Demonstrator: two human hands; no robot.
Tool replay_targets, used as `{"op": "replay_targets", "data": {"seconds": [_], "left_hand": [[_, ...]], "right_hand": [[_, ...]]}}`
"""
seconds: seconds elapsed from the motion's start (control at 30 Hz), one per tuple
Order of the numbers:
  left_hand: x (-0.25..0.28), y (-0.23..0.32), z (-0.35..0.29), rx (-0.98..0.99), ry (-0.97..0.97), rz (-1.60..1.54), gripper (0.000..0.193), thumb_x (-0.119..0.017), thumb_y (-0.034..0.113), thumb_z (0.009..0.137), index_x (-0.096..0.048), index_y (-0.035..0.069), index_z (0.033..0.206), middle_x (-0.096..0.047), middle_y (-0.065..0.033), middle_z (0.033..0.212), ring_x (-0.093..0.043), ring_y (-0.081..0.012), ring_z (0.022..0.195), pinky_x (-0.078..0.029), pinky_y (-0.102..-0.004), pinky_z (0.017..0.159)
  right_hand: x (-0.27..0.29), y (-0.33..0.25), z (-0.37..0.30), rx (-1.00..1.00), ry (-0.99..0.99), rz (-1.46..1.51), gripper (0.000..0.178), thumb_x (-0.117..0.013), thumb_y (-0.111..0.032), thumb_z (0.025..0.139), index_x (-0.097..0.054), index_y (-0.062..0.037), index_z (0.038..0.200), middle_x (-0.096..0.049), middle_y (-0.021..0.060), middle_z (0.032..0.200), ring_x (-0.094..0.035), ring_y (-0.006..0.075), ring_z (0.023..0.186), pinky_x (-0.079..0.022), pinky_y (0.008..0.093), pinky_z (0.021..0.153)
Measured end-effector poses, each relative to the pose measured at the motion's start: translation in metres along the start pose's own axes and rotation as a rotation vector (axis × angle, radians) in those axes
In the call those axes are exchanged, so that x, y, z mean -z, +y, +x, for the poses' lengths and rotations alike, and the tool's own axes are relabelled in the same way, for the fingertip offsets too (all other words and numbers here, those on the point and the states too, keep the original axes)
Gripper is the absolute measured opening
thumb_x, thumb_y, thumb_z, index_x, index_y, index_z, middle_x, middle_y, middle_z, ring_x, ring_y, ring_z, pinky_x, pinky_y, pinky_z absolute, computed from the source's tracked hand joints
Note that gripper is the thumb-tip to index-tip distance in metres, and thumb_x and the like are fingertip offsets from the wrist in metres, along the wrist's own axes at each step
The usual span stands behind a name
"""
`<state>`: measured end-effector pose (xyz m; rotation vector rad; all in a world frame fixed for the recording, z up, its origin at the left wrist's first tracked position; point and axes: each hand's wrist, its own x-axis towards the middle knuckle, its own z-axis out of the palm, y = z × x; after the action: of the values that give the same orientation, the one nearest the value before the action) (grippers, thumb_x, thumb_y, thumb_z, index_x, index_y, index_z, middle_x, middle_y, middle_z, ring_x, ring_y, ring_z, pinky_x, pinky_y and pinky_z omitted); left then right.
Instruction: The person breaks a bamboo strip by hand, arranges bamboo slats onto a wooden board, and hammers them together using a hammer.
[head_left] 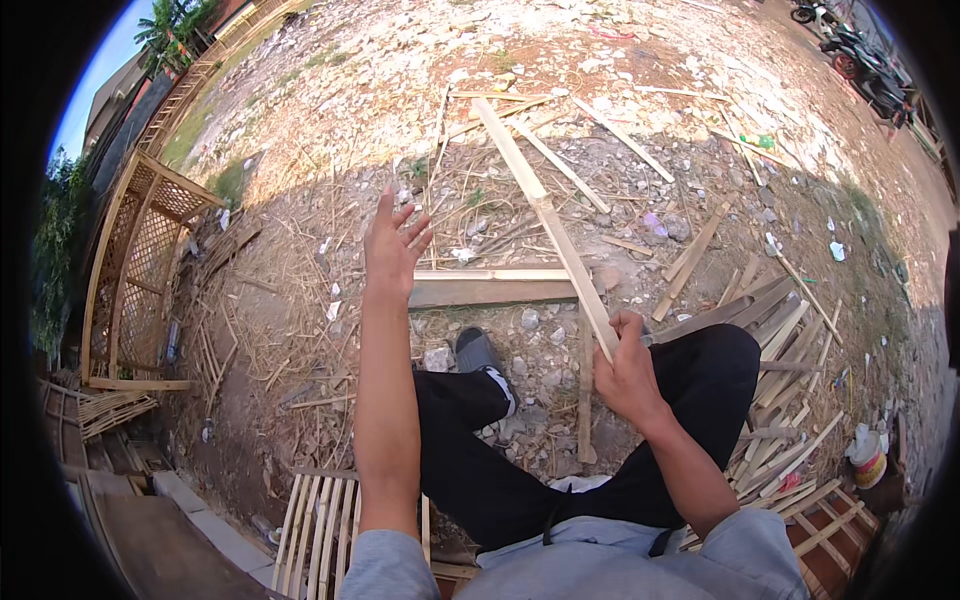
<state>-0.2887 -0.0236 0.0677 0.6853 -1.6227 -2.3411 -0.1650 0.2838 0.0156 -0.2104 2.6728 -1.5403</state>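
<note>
In my right hand [628, 372], near my right knee, is the lower end of a long split bamboo strip [548, 215]. The strip slants up and away to the left, with a node partway along it. My left hand [396, 243] is raised, its fingers spread and nothing in it, a little left of the strip. Beneath the strip, a pale bamboo piece [490, 275] lies along a wooden board [480, 292] on the ground. A narrow upright wooden stick [586, 400] stands or lies between my legs; which one I cannot tell.
Loose bamboo strips [625, 140] lie on the stony ground ahead. A heap of split bamboo [785, 400] lies beyond my right knee. Slatted bamboo [318, 530] is at lower left. A lattice frame [130, 270] stands at far left; a white bucket [866, 460] sits at right.
</note>
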Motion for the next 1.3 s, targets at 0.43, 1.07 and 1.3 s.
{"op": "replay_targets", "data": {"seconds": [0.43, 1.07, 1.3], "left_hand": [[-0.091, -0.081, -0.090, 0.227, -0.660, 0.381, 0.057, -0.061, 0.028, 0.094, -0.034, 0.000, 0.135, -0.061, -0.0133, 0.113, -0.063, -0.0184, 0.096, -0.054, -0.0320, 0.078], [-0.101, -0.060, -0.122, 0.185, -0.750, 0.195, 0.054, -0.063, 0.011, 0.091, -0.034, 0.001, 0.136, -0.061, -0.0137, 0.110, -0.065, -0.0177, 0.094, -0.057, -0.0322, 0.071], [-0.101, -0.061, -0.125, 0.202, -0.751, 0.133, 0.053, -0.062, 0.011, 0.092, -0.034, 0.002, 0.136, -0.061, -0.0145, 0.107, -0.065, -0.0188, 0.091, -0.057, -0.0334, 0.072]], "right_hand": [[-0.014, -0.003, -0.001, 0.071, 0.135, 0.024, 0.043, -0.057, -0.002, 0.083, -0.030, -0.0001, 0.116, -0.057, 0.0324, 0.084, -0.059, 0.0510, 0.075, -0.045, 0.0538, 0.068], [0.061, -0.043, 0.125, 0.091, -0.001, -0.058, 0.047, -0.057, -0.044, 0.092, -0.059, 0.0005, 0.078, -0.052, 0.0117, 0.060, -0.051, 0.0223, 0.056, -0.041, 0.0366, 0.056], [0.057, -0.038, 0.125, 0.275, 0.099, -0.082, 0.041, -0.051, -0.031, 0.099, -0.053, 0.0038, 0.077, -0.043, 0.0149, 0.059, -0.035, 0.0213, 0.054, -0.033, 0.0366, 0.052]]}}
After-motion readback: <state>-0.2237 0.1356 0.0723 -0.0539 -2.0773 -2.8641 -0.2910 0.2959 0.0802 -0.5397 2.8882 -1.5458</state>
